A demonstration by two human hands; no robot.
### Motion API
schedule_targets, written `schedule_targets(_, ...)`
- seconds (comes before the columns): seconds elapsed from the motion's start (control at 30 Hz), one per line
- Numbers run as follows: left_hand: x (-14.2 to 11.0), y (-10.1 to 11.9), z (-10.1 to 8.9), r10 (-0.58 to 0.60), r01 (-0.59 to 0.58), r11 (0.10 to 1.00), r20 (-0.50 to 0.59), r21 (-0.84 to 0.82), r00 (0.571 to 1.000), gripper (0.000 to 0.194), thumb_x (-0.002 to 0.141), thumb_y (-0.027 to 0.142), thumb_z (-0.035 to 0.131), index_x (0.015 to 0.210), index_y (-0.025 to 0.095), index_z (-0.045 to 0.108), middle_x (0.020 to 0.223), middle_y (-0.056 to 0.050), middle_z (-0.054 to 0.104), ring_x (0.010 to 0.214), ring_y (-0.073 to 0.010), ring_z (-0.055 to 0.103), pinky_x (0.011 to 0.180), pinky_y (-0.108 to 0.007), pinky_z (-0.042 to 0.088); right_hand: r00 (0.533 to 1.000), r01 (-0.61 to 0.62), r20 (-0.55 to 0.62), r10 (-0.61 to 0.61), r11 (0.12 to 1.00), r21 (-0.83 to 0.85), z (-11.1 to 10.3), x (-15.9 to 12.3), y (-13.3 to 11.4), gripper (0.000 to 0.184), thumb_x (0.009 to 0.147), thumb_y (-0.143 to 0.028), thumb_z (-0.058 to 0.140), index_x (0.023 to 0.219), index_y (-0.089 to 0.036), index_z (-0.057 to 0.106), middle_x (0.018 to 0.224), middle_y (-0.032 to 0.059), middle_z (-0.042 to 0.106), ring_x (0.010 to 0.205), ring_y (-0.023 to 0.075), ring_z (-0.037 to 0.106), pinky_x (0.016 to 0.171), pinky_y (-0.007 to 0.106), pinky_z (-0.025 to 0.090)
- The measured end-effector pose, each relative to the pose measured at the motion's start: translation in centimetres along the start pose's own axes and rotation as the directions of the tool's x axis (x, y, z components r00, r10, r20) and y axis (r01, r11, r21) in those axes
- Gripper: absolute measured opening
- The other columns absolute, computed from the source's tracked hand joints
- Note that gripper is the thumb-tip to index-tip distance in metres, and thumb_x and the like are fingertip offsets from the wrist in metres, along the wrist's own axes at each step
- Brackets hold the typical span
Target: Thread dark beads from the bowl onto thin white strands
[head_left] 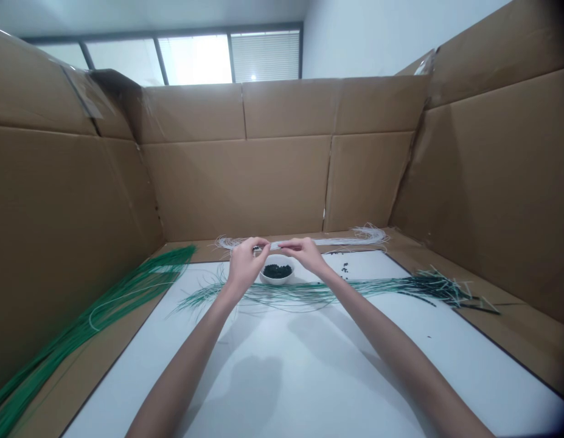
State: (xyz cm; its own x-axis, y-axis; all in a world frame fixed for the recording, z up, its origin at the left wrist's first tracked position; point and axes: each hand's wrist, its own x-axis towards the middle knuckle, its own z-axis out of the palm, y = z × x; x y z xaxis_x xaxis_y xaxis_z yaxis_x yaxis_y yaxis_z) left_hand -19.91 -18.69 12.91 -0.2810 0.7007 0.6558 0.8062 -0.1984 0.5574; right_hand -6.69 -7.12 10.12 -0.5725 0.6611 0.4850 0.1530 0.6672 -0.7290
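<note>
My left hand hovers at the left rim of a small white bowl, its thumb and forefinger pinched together. Facing it from the right, my right hand is also closed in a pinch, with a tiny dark spot at its fingertips. What either hand holds is too small to make out. The fingertips are a short gap apart above the bowl's far side. Inside the bowl lie many small black pieces. Below my wrists, a bundle of thin green wires runs across the white board, with dark pieces massed at its right end.
Behind my hands lies a bundle of white wires. A thick bundle of green wires stretches along the left side. Several loose black pieces are scattered right of the bowl. Cardboard walls enclose the white board on three sides.
</note>
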Motion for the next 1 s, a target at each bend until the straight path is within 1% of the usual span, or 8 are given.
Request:
schedule_targets(0.03, -0.1, 0.2, -0.1, 0.009, -0.009, 1.000, -0.011, -0.009, 1.000, 0.014, 0.078, 0.026, 0.052, 0.076, 0.019, 0.064, 0.079, 0.000, 0.067, 0.073, -0.0126, 0.059, 0.065, -0.022, 0.042, 1.000, 0.013, -0.009, -0.012, 0.992, 0.126, -0.6, -0.3, -0.8, 0.020, 0.073, -0.024, 0.061, 0.088, -0.015, 0.070, 0.087, 0.0072, 0.071, 0.078, 0.0183, 0.066, 0.073, 0.029, 0.052)
schedule_targets(0.1, -0.3, 0.9, -0.4, 0.044, -0.045, 0.999, -0.047, -0.025, 0.998, 0.013, 0.079, 0.025, 0.053, 0.076, 0.019, 0.063, 0.078, 0.000, 0.066, 0.071, -0.0119, 0.058, 0.065, -0.022, 0.042, 0.999, 0.034, -0.022, -0.029, 0.949, 0.313, -1.5, -0.9, -2.3, 0.021, 0.068, -0.027, 0.066, 0.085, -0.015, 0.070, 0.084, 0.0068, 0.070, 0.075, 0.0180, 0.065, 0.069, 0.030, 0.053)
schedule_targets(0.17, -0.6, 1.8, -0.8, 0.104, -0.108, 0.994, -0.095, -0.034, 0.990, 0.012, 0.079, 0.025, 0.053, 0.076, 0.019, 0.063, 0.075, 0.001, 0.065, 0.069, -0.0111, 0.057, 0.064, -0.021, 0.042, 0.999, 0.042, -0.043, -0.026, 0.904, 0.426, -2.3, -1.5, -3.5, 0.023, 0.063, -0.028, 0.071, 0.082, -0.016, 0.068, 0.081, 0.0051, 0.069, 0.072, 0.0165, 0.064, 0.064, 0.029, 0.054)
schedule_targets(0.23, -1.0, 2.8, -1.2, 0.171, -0.178, 0.983, -0.139, -0.040, 0.976, 0.011, 0.080, 0.024, 0.053, 0.076, 0.018, 0.062, 0.073, 0.001, 0.064, 0.067, -0.0105, 0.056, 0.064, -0.021, 0.042, 0.998, 0.044, -0.064, -0.014, 0.871, 0.490, -2.8, -2.0, -4.4, 0.021, 0.059, -0.027, 0.074, 0.077, -0.016, 0.068, 0.075, 0.0034, 0.068, 0.068, 0.0148, 0.063, 0.060, 0.027, 0.053)
schedule_targets(0.33, -1.5, 4.1, -1.7, 0.241, -0.252, 0.967, -0.167, -0.045, 0.956, 0.009, 0.079, 0.021, 0.054, 0.075, 0.018, 0.062, 0.072, 0.001, 0.063, 0.067, -0.0100, 0.055, 0.065, -0.020, 0.042, 0.997, 0.065, -0.079, -0.027, 0.844, 0.533, -3.3, -2.5, -5.3, 0.016, 0.060, -0.026, 0.074, 0.071, -0.016, 0.069, 0.068, 0.0027, 0.067, 0.065, 0.0135, 0.062, 0.057, 0.026, 0.052)
schedule_targets(0.47, -2.0, 5.0, -2.0, 0.289, -0.301, 0.952, -0.168, -0.048, 0.942, 0.008, 0.078, 0.017, 0.055, 0.075, 0.018, 0.062, 0.073, 0.001, 0.064, 0.067, -0.0099, 0.055, 0.065, -0.020, 0.043, 0.992, 0.126, -0.083, -0.096, 0.804, 0.580, -3.6, -2.9, -5.8, 0.010, 0.063, -0.022, 0.072, 0.072, -0.019, 0.071, 0.069, 0.0027, 0.068, 0.064, 0.0122, 0.061, 0.055, 0.024, 0.051)
schedule_targets(0.73, -2.4, 5.5, -2.2, 0.304, -0.318, 0.946, -0.167, -0.066, 0.938, 0.007, 0.078, 0.015, 0.055, 0.075, 0.018, 0.061, 0.073, 0.001, 0.064, 0.068, -0.0103, 0.056, 0.065, -0.021, 0.043, 0.983, 0.168, -0.047, -0.176, 0.772, 0.613, -3.8, -3.2, -6.1, 0.008, 0.068, -0.019, 0.069, 0.075, -0.021, 0.072, 0.071, 0.0019, 0.067, 0.061, 0.0107, 0.058, 0.051, 0.023, 0.049)
schedule_targets(1.0, -2.4, 5.6, -2.1, 0.312, -0.325, 0.943, -0.153, -0.069, 0.938, 0.007, 0.079, 0.016, 0.055, 0.076, 0.017, 0.061, 0.074, 0.000, 0.064, 0.069, -0.0104, 0.057, 0.066, -0.021, 0.044, 0.980, 0.183, -0.052, -0.191, 0.771, 0.609, -3.7, -3.2, -6.0, 0.010, 0.068, -0.017, 0.069, 0.075, -0.022, 0.072, 0.070, 0.0009, 0.065, 0.057, 0.0090, 0.056, 0.050, 0.023, 0.047)
